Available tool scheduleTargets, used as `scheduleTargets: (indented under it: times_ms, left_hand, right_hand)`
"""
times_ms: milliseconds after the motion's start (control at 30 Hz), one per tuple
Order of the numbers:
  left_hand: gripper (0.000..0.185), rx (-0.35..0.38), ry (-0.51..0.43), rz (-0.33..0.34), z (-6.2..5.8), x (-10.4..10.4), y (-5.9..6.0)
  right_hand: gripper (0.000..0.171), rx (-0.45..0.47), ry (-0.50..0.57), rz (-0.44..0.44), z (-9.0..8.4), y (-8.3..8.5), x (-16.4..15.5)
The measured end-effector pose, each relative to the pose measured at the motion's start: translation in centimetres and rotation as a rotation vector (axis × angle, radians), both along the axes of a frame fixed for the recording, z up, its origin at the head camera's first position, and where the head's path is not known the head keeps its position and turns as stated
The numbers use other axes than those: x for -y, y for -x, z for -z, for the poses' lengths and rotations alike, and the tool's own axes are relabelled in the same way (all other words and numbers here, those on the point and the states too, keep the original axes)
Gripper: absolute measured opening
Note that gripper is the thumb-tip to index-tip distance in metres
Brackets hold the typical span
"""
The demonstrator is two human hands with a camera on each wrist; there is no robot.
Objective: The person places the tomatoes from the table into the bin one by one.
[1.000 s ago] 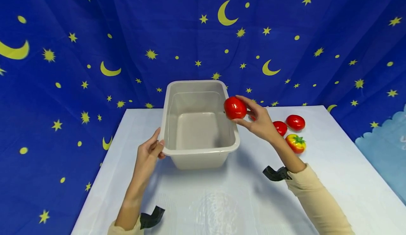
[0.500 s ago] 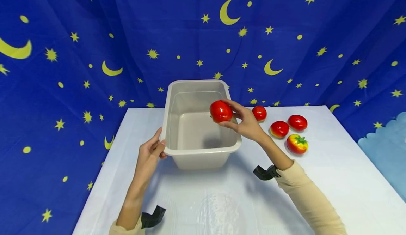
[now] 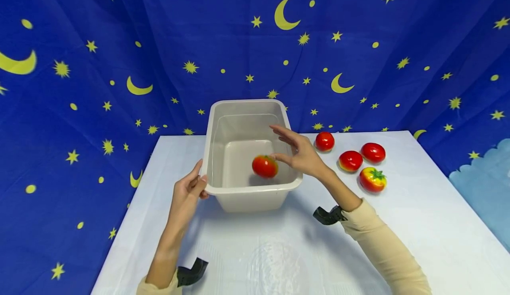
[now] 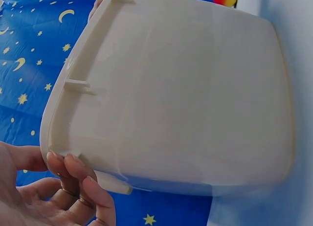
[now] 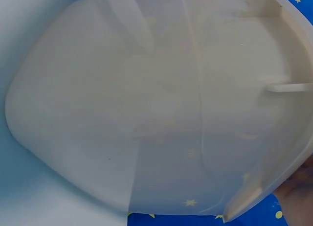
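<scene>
A deep beige plastic tub stands on the white table. My left hand grips its rim at the near left corner; in the left wrist view the fingers curl under the lip. Inside the tub, a red tomato, slightly blurred, hangs above the floor near the front right. Over the tub's right rim reaches my right hand, thumb and fingers spread apart, with the thumb tip right at the tomato's edge. The right wrist view is mostly filled by the tub's outer wall.
Right of the tub lie a round red tomato, two glossy red oval ones and a yellow-red one with a green top. A blue star-and-moon cloth hangs behind the white table.
My right hand has carried the tomato leftward over the tub and let go, its fingers spreading. The tomato has dropped lower inside. My left hand stays on the rim.
</scene>
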State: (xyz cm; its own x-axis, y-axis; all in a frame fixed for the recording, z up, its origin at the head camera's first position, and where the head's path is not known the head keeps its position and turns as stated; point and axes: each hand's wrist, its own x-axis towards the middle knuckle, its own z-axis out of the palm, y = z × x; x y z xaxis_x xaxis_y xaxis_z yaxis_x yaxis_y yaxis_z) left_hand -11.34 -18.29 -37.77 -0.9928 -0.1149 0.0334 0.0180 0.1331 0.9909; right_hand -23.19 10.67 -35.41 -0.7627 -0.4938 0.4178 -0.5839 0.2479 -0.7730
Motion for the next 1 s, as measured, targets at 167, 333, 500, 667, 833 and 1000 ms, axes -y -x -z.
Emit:
scheduleTargets:
  times_ms: [167,333,500,667,833,1000]
  left_hand:
    - [0.052,0.002,0.003,0.003,-0.1,-0.1,0.0]
    - [0.051,-0.006,0.004,0.003,0.0,-0.1,0.1]
    - [0.052,-0.001,0.000,0.005,0.0,-0.1,0.1]
    - [0.052,0.008,0.006,0.009,-0.1,0.0,0.0]
    - [0.053,0.006,0.015,0.001,-0.1,0.0,0.0]
    - [0.053,0.013,0.013,0.001,0.0,0.0,0.0]
  right_hand:
    - [0.071,-0.030,-0.022,0.045,0.1,0.0,-0.5]
    - [0.070,-0.038,-0.011,0.075,0.2,0.1,-1.3]
    - [0.068,-0.070,0.019,0.096,0.2,0.1,-2.7]
    - [0.066,-0.098,0.012,0.153,0.3,-0.2,-4.7]
    - [0.066,-0.078,-0.020,0.234,0.6,-0.6,-7.0]
    - [0.067,0.010,-0.024,0.314,0.8,-1.1,-9.3]
